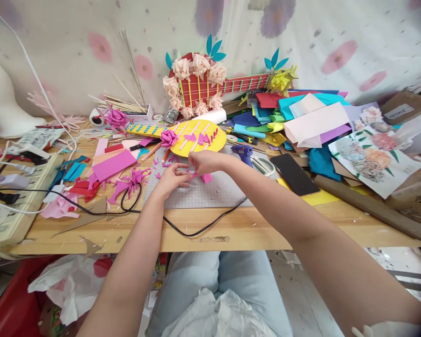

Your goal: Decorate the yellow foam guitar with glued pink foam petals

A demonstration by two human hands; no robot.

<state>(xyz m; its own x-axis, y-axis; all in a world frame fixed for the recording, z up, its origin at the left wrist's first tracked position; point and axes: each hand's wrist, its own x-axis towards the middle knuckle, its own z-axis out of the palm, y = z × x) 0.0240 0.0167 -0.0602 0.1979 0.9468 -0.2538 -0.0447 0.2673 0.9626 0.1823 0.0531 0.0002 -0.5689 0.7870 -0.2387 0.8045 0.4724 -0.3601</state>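
Observation:
My left hand (176,179) and my right hand (207,163) meet over the grey cutting mat (224,192), fingertips pinched close together. A bit of pink paper (193,176) shows between the fingertips; most of it is hidden. Just below my right hand, a pink paper strip (206,178) lies on the mat. Right behind both hands is a yellow paper lute-like instrument (185,149) with pink strips, blue marks on its neck and a pink paper flower (169,138). Pink scraps (157,164) are scattered left of my left hand.
A blue glue gun (243,153), white-handled scissors (263,165) and a black phone (294,174) lie to the right. Behind stands a red paper guitar (196,91) with pale roses. A black cable (196,234) crosses the front; a power strip (38,192) sits left. Coloured sheets (315,119) pile up right.

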